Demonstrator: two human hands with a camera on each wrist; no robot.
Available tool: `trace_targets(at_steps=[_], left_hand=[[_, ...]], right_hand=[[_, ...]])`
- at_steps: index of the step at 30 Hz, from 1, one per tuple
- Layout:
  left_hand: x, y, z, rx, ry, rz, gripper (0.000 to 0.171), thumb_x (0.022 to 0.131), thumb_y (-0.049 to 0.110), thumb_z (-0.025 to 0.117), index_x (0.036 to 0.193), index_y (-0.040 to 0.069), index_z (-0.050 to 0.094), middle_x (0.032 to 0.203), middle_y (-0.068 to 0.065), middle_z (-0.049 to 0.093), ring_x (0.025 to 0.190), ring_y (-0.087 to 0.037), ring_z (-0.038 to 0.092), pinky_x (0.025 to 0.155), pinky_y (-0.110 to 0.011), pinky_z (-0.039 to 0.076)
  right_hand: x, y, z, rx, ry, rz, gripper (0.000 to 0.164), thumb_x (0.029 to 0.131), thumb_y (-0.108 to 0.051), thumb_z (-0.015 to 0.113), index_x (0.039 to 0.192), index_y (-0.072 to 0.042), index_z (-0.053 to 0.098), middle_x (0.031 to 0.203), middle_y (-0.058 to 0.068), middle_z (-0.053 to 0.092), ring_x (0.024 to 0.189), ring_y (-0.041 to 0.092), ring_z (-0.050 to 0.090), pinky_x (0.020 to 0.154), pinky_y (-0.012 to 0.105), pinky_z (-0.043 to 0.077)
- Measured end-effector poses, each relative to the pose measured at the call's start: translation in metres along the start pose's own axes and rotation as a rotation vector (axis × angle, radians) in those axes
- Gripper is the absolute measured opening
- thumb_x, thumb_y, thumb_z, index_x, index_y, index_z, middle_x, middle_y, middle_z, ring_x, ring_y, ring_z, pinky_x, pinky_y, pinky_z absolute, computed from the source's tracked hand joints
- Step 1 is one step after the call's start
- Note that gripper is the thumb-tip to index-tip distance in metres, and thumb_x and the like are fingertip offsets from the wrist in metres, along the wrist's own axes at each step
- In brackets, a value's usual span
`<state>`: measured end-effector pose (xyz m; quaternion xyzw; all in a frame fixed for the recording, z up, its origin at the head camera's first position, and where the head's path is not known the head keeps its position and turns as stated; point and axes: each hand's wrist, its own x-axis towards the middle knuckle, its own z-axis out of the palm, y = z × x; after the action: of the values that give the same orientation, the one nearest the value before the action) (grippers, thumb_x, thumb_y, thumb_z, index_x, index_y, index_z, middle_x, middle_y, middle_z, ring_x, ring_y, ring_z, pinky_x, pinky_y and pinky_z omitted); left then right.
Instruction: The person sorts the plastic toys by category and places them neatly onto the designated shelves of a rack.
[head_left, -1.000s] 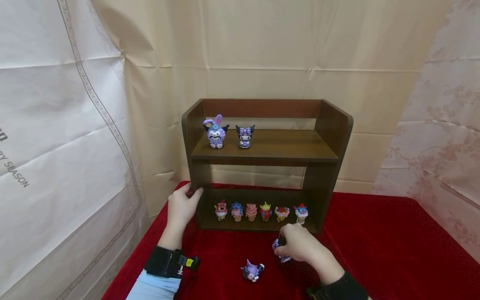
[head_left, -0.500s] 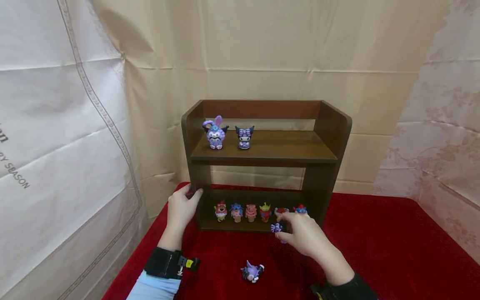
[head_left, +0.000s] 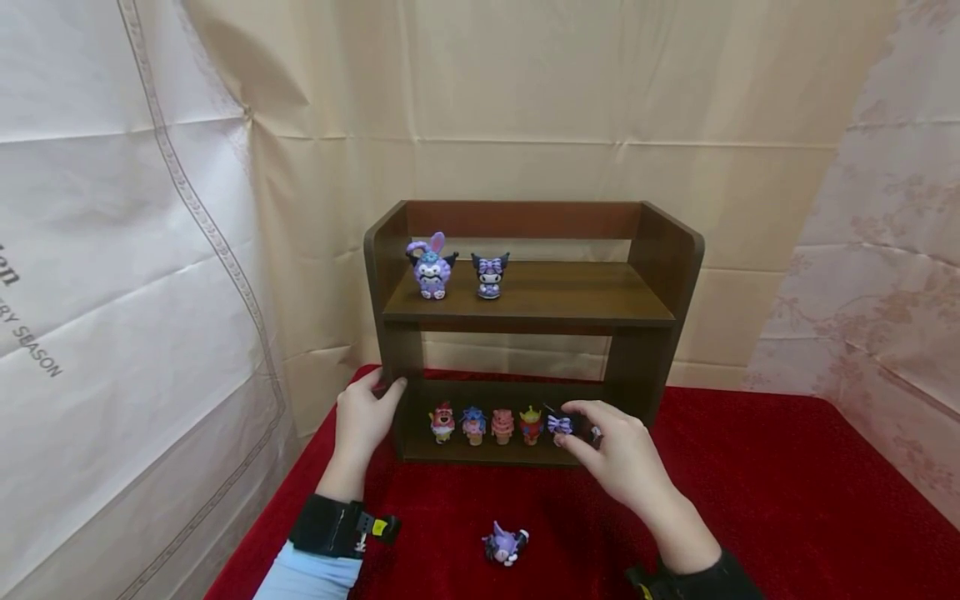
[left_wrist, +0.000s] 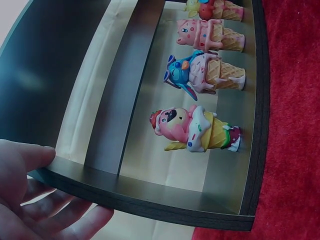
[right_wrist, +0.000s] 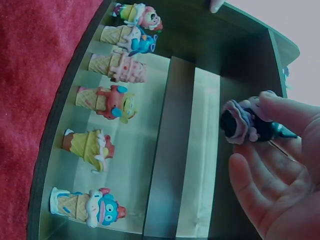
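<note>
My right hand (head_left: 626,454) pinches a small purple-and-black figurine (head_left: 559,426) with a striped bow, holding it in front of the lower shelf. In the right wrist view the figurine (right_wrist: 247,120) is between thumb and fingers, its dark base toward the camera. My left hand (head_left: 365,414) grips the left side panel of the brown wooden shelf (head_left: 525,321), thumb on the inner side and fingers outside, as the left wrist view shows. A bunny-eared purple figurine (head_left: 431,271) and a bow-headed figurine (head_left: 490,277) stand on the upper shelf, toward the left.
Along the lower shelf stands a row of several ice-cream-cone figurines, among them a pink bear (left_wrist: 175,122) and a blue one (right_wrist: 107,210) at the right end. Another purple figurine (head_left: 505,543) lies on the red cloth (head_left: 435,517) in front. Draped sheets (head_left: 525,100) hang behind.
My right hand has lifted the purple-and-black figurine from the red cloth, up and forward to the front of the lower shelf. The left hand has stayed on the side panel.
</note>
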<state>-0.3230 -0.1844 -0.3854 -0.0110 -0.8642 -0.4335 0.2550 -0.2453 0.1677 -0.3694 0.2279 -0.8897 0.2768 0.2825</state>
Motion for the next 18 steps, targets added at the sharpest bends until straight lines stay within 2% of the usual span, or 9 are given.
trace_targets(at_steps=[7, 13, 18], left_hand=[[0.0, 0.0, 0.0, -0.001, 0.007, 0.001, 0.035, 0.092, 0.033, 0.063, 0.119, 0.01, 0.067, 0.104, -0.01, 0.069, 0.089, -0.024, 0.064, 0.069, -0.042, 0.057], [0.001, -0.001, 0.002, -0.002, 0.009, 0.017, 0.036, 0.093, 0.033, 0.062, 0.119, 0.009, 0.066, 0.104, -0.011, 0.069, 0.089, -0.024, 0.064, 0.068, -0.043, 0.057], [0.001, -0.001, 0.001, 0.002, 0.012, 0.012, 0.036, 0.092, 0.033, 0.063, 0.119, 0.01, 0.067, 0.105, -0.011, 0.069, 0.09, -0.024, 0.064, 0.07, -0.044, 0.057]], right_hand=[[0.001, 0.001, -0.006, 0.065, 0.144, -0.082, 0.043, 0.075, -0.011, 0.082, 0.114, -0.012, 0.065, 0.107, 0.001, 0.066, 0.073, 0.007, 0.058, 0.055, 0.025, 0.056], [0.002, 0.0, -0.012, 0.101, 0.203, -0.108, 0.043, 0.076, -0.01, 0.081, 0.116, -0.011, 0.065, 0.112, 0.002, 0.064, 0.076, 0.011, 0.061, 0.054, 0.026, 0.056], [0.003, -0.001, -0.016, 0.122, 0.241, -0.118, 0.044, 0.076, -0.01, 0.081, 0.117, -0.012, 0.065, 0.108, 0.0, 0.065, 0.074, 0.008, 0.061, 0.056, 0.026, 0.056]])
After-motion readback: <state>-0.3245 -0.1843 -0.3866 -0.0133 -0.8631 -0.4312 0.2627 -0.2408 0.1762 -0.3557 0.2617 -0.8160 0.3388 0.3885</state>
